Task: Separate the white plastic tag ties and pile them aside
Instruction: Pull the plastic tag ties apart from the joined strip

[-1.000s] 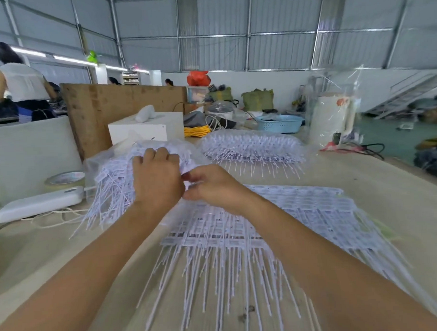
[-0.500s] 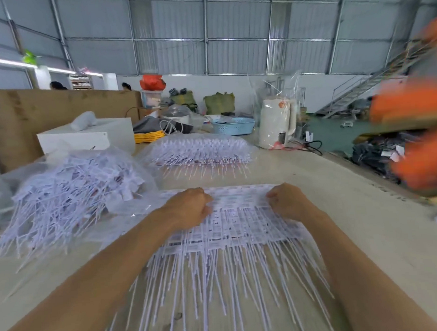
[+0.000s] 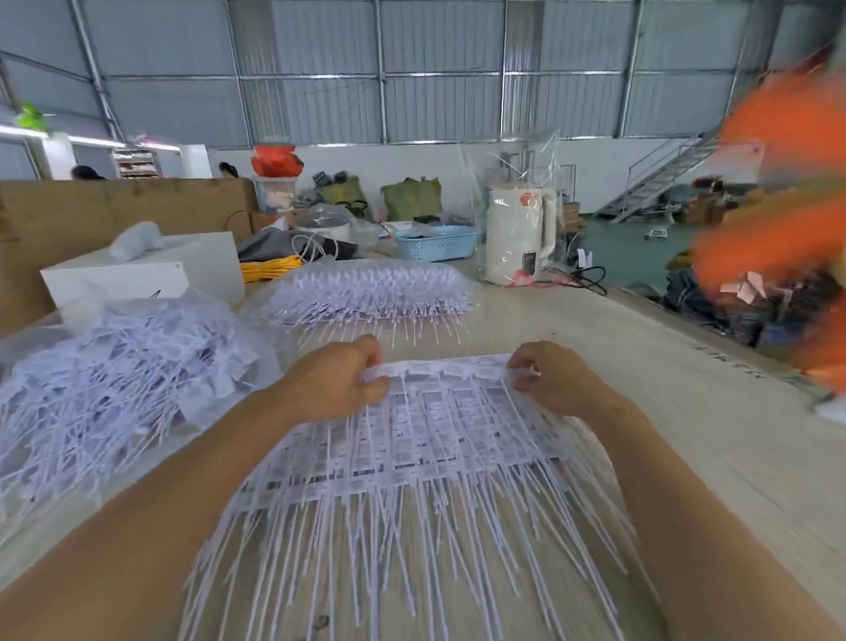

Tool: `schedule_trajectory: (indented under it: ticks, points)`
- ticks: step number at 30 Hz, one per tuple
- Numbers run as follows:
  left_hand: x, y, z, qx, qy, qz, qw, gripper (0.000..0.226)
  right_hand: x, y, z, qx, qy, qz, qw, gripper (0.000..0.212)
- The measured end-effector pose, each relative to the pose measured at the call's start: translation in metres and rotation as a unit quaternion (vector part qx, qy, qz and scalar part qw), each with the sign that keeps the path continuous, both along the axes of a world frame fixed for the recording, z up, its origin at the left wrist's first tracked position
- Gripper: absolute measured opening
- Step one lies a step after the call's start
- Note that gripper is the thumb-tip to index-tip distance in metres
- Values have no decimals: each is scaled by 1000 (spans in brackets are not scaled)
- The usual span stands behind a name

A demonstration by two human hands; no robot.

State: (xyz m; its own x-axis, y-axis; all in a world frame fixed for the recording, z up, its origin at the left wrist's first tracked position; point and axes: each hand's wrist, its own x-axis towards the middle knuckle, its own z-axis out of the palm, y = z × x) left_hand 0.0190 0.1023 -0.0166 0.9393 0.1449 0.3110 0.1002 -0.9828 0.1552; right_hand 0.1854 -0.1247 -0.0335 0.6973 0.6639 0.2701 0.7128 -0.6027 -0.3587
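Both hands at the far edge of a flat white sheet of joined plastic tag ties (image 3: 415, 431), after leaving the loose pile.

The left hand (image 3: 339, 380) and right hand (image 3: 552, 380), a second ago together at the heap of separated white ties (image 3: 111, 374), now lying left of the grip, have spread apart; each pinches the sheet's far row between curled fingers, evidently starting another strip.

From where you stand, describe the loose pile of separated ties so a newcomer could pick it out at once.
Start at the wooden table and the white box on its far left. Just in front of that box lies the loose pile. Unlike the flat joined sheet both hands grip, or the neat stack farther back, its ties lie tangled, pointing every way.
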Motion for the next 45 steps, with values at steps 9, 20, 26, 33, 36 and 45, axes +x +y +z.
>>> schedule_trajectory:
  ticks: [9, 20, 26, 33, 36, 45]
  points:
    - [-19, 18, -1, -189, 50, 29, 980, 46, -1, -12, 3, 224, 189, 38, 955, 14]
    - [-42, 28, 27, -194, 221, 112, 949, 39, 1, -10, 2, 276, 342, 39, 897, 19]
    - [-31, 12, 36, -58, 270, 154, 949, 50, -9, 3, -1, 231, 389, 56, 890, 20]
    - [45, -81, 19, -263, 70, 13, 962, 34, -20, 5, 6, 315, 395, 87, 859, 17]
    - [60, -88, 9, -314, 70, 16, 947, 39, -20, 5, 7, 328, 403, 88, 850, 22]
    - [60, -89, 8, -328, 68, 72, 939, 40, -26, 13, 2, 327, 401, 92, 851, 12]
